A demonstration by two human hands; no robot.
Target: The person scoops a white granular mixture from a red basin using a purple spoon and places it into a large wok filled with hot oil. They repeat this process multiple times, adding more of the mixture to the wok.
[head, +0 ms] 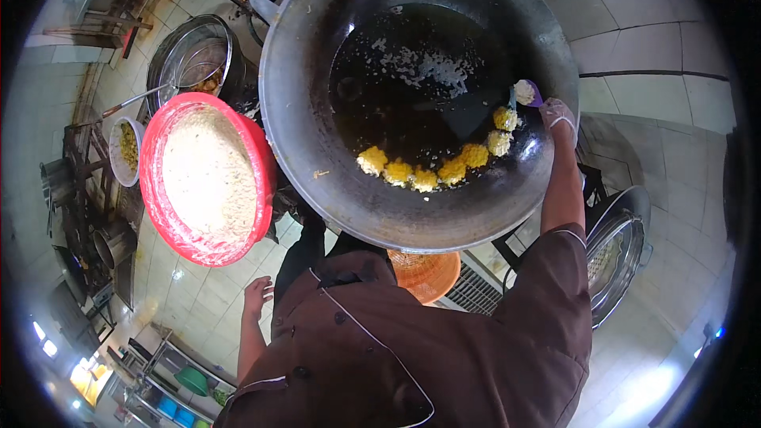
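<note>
A large metal wok (357,214) with dark oil (392,101) fills the upper middle. My right hand (557,112), in a clear glove, grips a purple scoop (536,95) over the wok's right side; a pale lump of batter (524,92) sits at its end, beside a thin greenish piece. Several battered pieces (425,180), yellow on top, lie in a curved row along the oil's near edge. To the wok's left is a red basin (264,172) of pale, thick batter (208,178). My left hand (257,295) hangs low at my left side, fingers loosely apart, holding nothing.
Behind the red basin stands a metal pot (233,59) with a wire skimmer (205,65) across it. A white bowl (115,157) of yellow food is at left. An orange plastic basket (425,276) sits below the wok's near rim. More metal pans (630,238) stand at right.
</note>
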